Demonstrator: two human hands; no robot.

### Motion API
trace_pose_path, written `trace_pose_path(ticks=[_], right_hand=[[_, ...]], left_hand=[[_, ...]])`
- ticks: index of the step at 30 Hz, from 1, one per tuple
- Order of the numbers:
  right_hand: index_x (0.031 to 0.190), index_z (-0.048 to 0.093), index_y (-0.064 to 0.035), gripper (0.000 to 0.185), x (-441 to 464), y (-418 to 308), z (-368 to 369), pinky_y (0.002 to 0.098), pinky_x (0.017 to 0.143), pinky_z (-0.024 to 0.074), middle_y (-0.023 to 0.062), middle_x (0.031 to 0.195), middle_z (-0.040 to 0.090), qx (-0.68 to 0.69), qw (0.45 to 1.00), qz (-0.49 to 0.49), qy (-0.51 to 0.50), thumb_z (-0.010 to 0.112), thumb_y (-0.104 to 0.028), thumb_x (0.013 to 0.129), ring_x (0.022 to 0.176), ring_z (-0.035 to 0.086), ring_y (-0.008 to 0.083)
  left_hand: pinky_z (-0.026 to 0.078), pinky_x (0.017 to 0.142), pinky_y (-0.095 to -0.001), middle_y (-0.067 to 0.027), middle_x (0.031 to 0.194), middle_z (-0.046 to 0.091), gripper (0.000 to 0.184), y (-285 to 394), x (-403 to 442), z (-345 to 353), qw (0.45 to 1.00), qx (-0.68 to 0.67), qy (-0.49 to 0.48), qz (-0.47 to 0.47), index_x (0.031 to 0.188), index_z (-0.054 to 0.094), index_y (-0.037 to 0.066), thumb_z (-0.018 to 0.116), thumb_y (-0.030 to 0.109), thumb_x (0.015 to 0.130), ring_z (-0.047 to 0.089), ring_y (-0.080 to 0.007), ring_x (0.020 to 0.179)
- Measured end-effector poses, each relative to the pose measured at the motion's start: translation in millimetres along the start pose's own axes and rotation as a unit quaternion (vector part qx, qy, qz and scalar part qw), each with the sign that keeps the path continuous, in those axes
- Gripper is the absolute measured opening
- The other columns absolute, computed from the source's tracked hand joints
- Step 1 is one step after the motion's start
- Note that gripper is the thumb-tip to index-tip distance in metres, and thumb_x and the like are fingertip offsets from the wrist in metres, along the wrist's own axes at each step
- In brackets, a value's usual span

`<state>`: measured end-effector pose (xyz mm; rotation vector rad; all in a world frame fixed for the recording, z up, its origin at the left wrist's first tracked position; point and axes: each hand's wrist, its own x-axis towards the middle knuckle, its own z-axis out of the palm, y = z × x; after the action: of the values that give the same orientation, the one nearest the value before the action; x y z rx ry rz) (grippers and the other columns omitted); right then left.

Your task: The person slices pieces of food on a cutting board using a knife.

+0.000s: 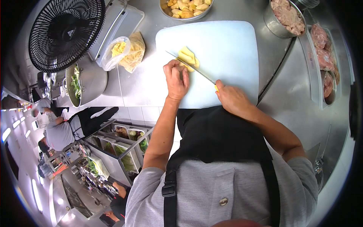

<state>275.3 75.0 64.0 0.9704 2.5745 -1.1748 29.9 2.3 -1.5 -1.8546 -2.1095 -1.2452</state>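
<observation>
Several yellow slices (186,55) lie on the cutting board (227,49). There, left hand (176,79) clasps some; right hand (231,97) grips a knife (202,73).

The steel tabletop (132,89) carries a cutting board (227,49); beyond the board, a metal bowl (191,19); left, plastic bags (133,56) and a stockpot (95,85); right, a meat-filled pot (275,27)

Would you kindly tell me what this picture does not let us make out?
Head view, knife handle: mostly hidden by the right hand.
Head view, bowl of yellow pieces: far side cut off by the top edge.
Head view, pot: leaves hide whatever lies beneath.
Head view, distant counter items: too small.
</observation>
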Motion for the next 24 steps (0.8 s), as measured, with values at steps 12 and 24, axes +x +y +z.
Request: trace_pose_path(ticks=[12, 24], right_hand=[[0.115, 0.050, 0.0006, 0.024, -28, 8, -17, 0.0584, 0.075, 0.0516, 0.0236, 0.083, 0.071, 0.006, 1.000, -0.014, 0.011, 0.059, -0.021, 0.109, 0.080, 0.069, 0.0472], [0.116, 0.052, -0.0015, 0.024, -49, 0, -28, 0.0570, 0.075, 0.0537, 0.0246, 0.085, 0.071, -0.002, 0.999, -0.020, 0.042, 0.064, -0.020, 0.107, 0.083, 0.070, 0.0471]], left_hand=[[0.052, 0.095, -0.0448, -0.0219, 0.116, 0.060, 0.020, 0, 2, -3, 1.000, -0.028, 0.010, -0.009, 0.107, 0.060, 0.000, 0.073, -0.004, 0.093, 0.061, -0.0374, 0.108], [0.047, 0.097, -0.0454, -0.0200, 0.118, 0.058, 0.020, -3, 3, -1, 0.999, -0.041, 0.009, -0.010, 0.105, 0.060, 0.001, 0.073, -0.003, 0.090, 0.055, -0.0375, 0.108]])
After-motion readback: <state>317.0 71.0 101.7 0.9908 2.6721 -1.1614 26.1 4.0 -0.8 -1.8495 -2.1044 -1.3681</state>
